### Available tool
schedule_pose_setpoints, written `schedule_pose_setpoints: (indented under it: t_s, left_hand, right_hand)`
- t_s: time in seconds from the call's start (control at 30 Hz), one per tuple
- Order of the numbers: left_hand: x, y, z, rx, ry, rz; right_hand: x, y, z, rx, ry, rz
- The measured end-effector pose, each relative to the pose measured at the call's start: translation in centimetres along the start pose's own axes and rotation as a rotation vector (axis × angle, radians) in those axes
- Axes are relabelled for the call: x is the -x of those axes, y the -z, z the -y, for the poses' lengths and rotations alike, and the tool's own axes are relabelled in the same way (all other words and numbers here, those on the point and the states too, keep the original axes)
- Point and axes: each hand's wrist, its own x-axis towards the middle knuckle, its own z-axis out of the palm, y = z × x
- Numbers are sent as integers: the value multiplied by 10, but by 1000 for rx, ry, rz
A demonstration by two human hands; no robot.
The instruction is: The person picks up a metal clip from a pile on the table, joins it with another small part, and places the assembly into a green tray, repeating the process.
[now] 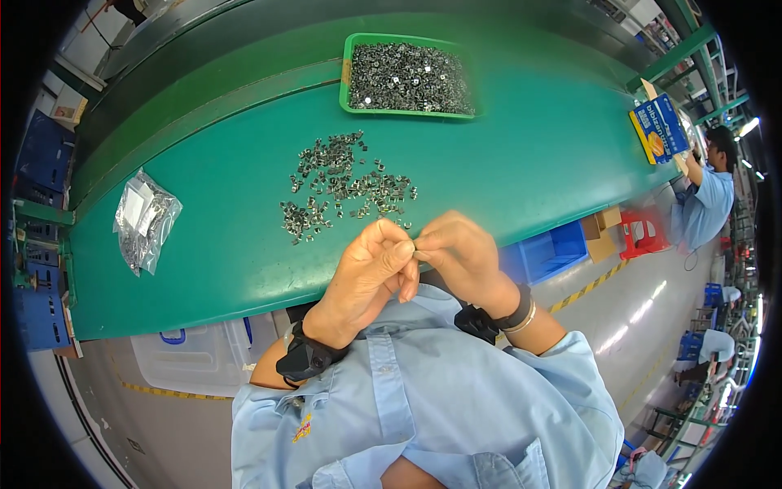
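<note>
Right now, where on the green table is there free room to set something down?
Free: between the bag and the loose parts; also right of those parts, toward the carton. Crowded: the scatter itself, with the hands at its near edge.

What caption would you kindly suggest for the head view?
Left grip and right grip meet near small metal parts scattered on a green bench.

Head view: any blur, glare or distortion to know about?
Head view: fisheye bends the green table, corners go black; head view: haze softens the right end of the green tray; head view: bright reflections streak the grey floor; head view: the small piece between left hand and right hand is too tiny to resolve.
</note>
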Motion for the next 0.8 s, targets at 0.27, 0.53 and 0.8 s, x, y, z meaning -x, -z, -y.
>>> schedule_pose_setpoints:
  t_s: [0.27, 0.53, 0.8]
  left_hand:
    - [1, -5, -3, 74, 49, -57]
    - [0, -6, -5, -19, 76, -67]
    - [-3, -9, -4, 31, -2, -136]
  right_hand:
    - [2, -1, -5, -85, -71, -13]
    - [2, 2, -6, -114, -93, -4]
    - [-12, 9, -15, -194, -191, -9]
